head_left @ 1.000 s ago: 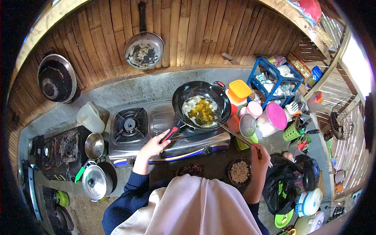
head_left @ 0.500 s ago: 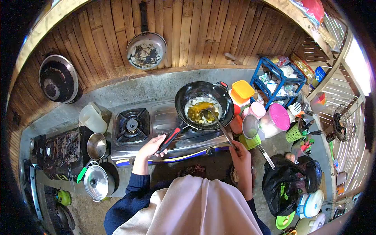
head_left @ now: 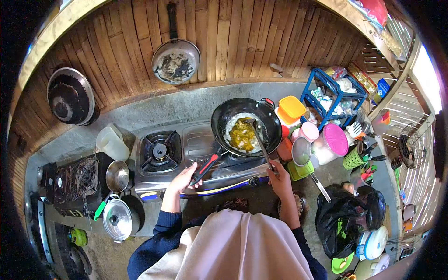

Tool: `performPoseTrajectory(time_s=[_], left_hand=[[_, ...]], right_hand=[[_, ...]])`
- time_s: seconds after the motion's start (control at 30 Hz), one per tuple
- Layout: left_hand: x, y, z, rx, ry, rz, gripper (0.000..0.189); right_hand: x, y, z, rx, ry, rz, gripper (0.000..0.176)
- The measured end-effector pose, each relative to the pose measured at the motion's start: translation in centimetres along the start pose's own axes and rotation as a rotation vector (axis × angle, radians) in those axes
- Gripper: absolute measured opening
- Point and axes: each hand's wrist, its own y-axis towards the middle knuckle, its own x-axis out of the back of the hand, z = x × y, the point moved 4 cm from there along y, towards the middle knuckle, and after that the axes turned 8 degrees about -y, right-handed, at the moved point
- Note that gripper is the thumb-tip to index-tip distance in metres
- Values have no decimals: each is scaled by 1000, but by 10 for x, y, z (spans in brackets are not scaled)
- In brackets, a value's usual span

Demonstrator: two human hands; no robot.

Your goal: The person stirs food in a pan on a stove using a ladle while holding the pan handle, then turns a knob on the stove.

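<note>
A black wok (head_left: 221, 123) sits on the right burner of the gas stove (head_left: 196, 140). In it, egg (head_left: 241, 136) with runny yellow yolk and white edges is cooking. My left hand (head_left: 182, 181) is closed round the wok's black-and-red handle (head_left: 207, 166), near its end. With my right hand (head_left: 280, 177) I grip a metal spatula (head_left: 262, 147) by its dark handle end. The spatula's head rests in the wok at the egg's far right edge; part of the head is hard to make out.
The left burner (head_left: 159, 150) holds no pan. Right of the wok stand an orange-lidded box (head_left: 291, 108), a strainer (head_left: 302, 151), a pink-lidded tub (head_left: 335, 140) and a blue rack (head_left: 333, 95). Pots, including a lidded one (head_left: 117, 218), stand left. A black bag (head_left: 338, 219) lies at right.
The spatula's head has moved from the middle of the egg to its far right edge, and my right hand has risen slightly. More yellow is spread in the wok. My left hand stays on the handle.
</note>
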Motion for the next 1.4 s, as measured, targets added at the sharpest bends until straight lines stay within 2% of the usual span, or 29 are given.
performPoseTrajectory(time_s=[0.07, 0.13, 0.2, 0.23, 0.27, 0.3, 0.33, 0.37, 0.4, 0.47, 0.5, 0.53, 0.6, 0.67, 0.73, 0.8, 0.9, 1.1, 1.2, 1.27, 1.4], left_hand=[[1, 1, -2, -96, -41, -82, 56], [19, 25, 24, -119, -95, -90, 57], [30, 37, 40, -129, -303, -147, 56], [28, 38, 41, -172, -378, -221, 43], [31, 48, 53, -171, -379, -220, 43], [39, 63, 63, -409, -164, -201, 36], [29, 55, 49, -641, 56, -181, 28], [20, 51, 52, -522, -46, -166, 16], [22, 56, 62, -558, 247, -176, 16], [-12, 51, 55, -448, 255, -244, 17], [-20, 55, 57, -362, 390, -231, 22], [-30, 58, 62, -550, 365, -227, 23], [-46, 55, 58, -461, 655, -252, 25], [-58, 56, 48, -493, 681, -273, 27], [-63, 62, 42, -563, 762, -316, 31], [-66, 77, 41, -598, 726, -298, 32], [-72, 97, 43, -761, 774, -216, 31], [-83, 108, 49, -739, 960, -291, 31], [-84, 107, 50, -741, 1053, -316, 30], [-85, 107, 50, -821, 1095, -339, 28], [-88, 104, 48, -816, 1099, -370, 30]], right_hand=[[1, -2, 1, -33, -23, 3, 31], [5, -3, -1, -24, -18, -21, 30], [11, -3, -10, -15, -10, -52, 29], [15, -2, -14, 92, -31, -127, 27], [18, -2, -18, 198, -53, -201, 25], [24, -6, -12, 197, -55, -198, 25], [32, -12, -1, 86, -23, -180, 23], [36, -16, 4, -24, 8, -161, 20], [38, -17, 5, -23, 7, -158, 20], [46, -23, 6, -1, 120, -285, 16], [50, -26, 12, 39, 98, -331, 12], [53, -29, 19, 36, 96, -330, 12], [61, -37, 33, 66, 115, -389, 12], [67, -41, 35, 12, 114, -365, 11], [73, -45, 42, 144, 62, -463, 9], [75, -48, 46, 136, 48, -485, 7], [80, -50, 42, 173, 63, -561, 3], [67, -52, 42, 231, 31, -642, 3], [59, -49, 42, 188, 9, -589, 3], [54, -44, 39, 205, 26, -570, 4], [43, -38, 34, 168, 39, -511, 5]])
